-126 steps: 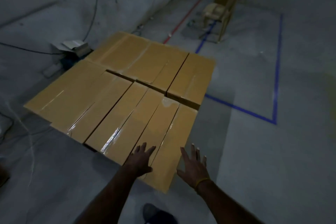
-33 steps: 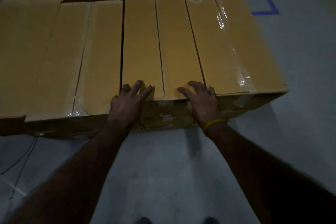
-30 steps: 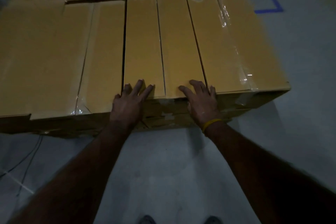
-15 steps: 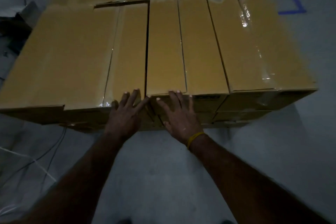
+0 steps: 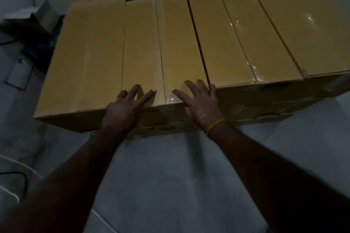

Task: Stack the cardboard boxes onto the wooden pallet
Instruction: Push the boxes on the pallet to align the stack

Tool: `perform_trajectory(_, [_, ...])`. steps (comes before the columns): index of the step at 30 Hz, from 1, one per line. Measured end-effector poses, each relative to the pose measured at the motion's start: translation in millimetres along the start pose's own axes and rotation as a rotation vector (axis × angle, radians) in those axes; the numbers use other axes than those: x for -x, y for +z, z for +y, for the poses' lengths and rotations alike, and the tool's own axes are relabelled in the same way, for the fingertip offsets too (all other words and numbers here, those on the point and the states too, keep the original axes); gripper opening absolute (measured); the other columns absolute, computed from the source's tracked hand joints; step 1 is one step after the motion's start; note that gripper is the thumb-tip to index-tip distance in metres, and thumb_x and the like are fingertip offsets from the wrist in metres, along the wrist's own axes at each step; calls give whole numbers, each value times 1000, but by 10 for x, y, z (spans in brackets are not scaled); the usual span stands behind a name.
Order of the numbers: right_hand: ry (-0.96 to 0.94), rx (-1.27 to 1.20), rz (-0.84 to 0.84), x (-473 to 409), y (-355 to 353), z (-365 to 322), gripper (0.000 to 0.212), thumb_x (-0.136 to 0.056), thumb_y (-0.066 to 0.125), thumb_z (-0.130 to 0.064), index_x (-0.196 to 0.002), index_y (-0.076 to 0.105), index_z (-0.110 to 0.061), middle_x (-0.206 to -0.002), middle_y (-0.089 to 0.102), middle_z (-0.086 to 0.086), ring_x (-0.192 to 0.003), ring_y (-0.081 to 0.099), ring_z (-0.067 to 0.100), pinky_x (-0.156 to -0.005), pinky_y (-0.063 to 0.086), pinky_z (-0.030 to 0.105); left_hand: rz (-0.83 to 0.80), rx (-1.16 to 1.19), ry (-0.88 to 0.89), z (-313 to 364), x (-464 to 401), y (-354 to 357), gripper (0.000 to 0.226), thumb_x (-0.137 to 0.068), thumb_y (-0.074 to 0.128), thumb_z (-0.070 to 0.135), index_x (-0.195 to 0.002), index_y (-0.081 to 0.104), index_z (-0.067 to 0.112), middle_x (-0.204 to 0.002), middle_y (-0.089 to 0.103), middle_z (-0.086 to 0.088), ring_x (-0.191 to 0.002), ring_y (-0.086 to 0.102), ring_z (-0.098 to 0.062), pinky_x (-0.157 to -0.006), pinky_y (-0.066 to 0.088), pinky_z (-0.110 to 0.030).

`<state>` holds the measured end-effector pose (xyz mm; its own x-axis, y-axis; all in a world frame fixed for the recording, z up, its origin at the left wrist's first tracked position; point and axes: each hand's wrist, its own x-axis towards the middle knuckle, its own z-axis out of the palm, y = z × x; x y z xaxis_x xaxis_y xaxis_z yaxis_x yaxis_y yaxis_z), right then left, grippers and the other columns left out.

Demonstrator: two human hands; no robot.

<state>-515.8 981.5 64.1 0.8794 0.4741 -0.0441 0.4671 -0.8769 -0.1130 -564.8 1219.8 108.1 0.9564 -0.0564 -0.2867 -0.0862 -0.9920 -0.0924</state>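
1. A long tan cardboard box (image 5: 162, 47), lying in the top layer of the stack, is pressed by flat left hand (image 5: 123, 111) and right hand (image 5: 200, 106), fingers spread.
2. Squaring-up appears underway; an even forward push seems needed.

Dim room — grey concrete floor (image 5: 170, 176), loose cables (image 5: 17, 174)

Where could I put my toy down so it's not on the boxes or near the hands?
The grey floor between the two arms, just before the cardboard boxes, is bare. The floor right of the right hand is bare too. It is crowded left of the stack, by the cables and dark clutter. The left hand presses the box edge.
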Motion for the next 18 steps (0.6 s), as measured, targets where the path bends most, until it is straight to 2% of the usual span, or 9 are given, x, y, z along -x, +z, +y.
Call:
perform_trajectory(5, [43, 49, 22, -109, 8, -3, 76, -91, 65, -29, -151, 22, -47, -160, 22, 4, -147, 17, 38, -113, 17, 69, 76, -22, -15, -16, -129, 36, 96, -88, 70, 32, -151, 0, 51, -161, 11, -6, -133, 37, -39, -75, 57, -51])
perform_trajectory(9, [44, 80, 19, -154, 5, 8, 75, -90, 66, -30, -150, 24, -47, -159, 22, 5, -147, 18, 38, -111, 20, 70, 90, -35, -21, -7, -172, 65, 94, -90, 68, 29, -152, 0, 50, -161, 11, -6, -132, 38, -39, -76, 56, -51])
perform_trajectory(14, [85, 37, -17, -147, -11, -79, 75, -92, 63, -28, -151, 20, -46, -162, 13, 5, -150, 10, 37, -114, 13, 70, 60, -25, -37, -34, -117, 69, 96, -90, 68, 27, -153, -1, 47, -163, 6, -3, -137, 33, -39, -81, 53, -54])
perform_trajectory(18, [105, -11, -51, -161, -92, -402, 74, -93, 61, -41, -153, 18, -42, -165, 5, 9, -151, 4, 37, -116, 8, 69, 60, -51, -59, -357, 93, 73, 87, -93, 64, 27, -155, 5, 43, -163, 13, -3, -138, 37, -34, -86, 52, -54])
